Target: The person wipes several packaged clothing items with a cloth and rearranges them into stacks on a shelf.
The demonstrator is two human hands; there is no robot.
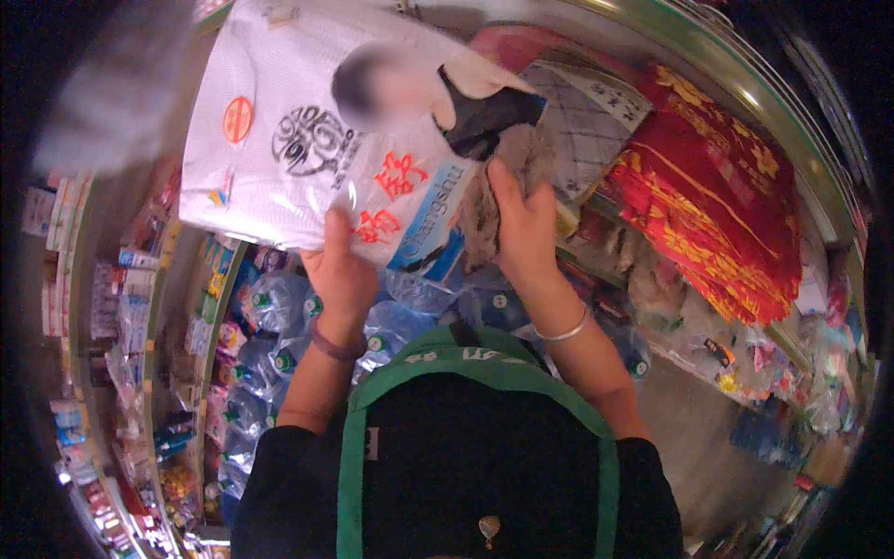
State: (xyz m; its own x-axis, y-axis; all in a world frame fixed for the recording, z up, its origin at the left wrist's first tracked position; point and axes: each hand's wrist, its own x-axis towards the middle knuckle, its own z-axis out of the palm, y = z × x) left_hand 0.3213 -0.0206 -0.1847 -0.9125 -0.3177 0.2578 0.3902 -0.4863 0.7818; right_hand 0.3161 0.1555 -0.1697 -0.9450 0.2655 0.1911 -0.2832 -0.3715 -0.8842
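Note:
A flat white plastic-wrapped garment package with printed pictures and writing is held up before me. My left hand grips its lower edge, thumb on top. At the package's right end, my right hand holds a crumpled grey-brown piece, cloth or wrapping, that lies against it; which of the two it grips more firmly is unclear. My fingers beneath the package are hidden. Just right of it lie a grey checked packaged textile and a folded red cloth with yellow flowers.
Large clear plastic bottles with green caps stand below my hands. Shelves with small packaged goods run along the left. On the right, a lower shelf holds plastic-wrapped items, beside bare floor. A blurred pale shape is at upper left.

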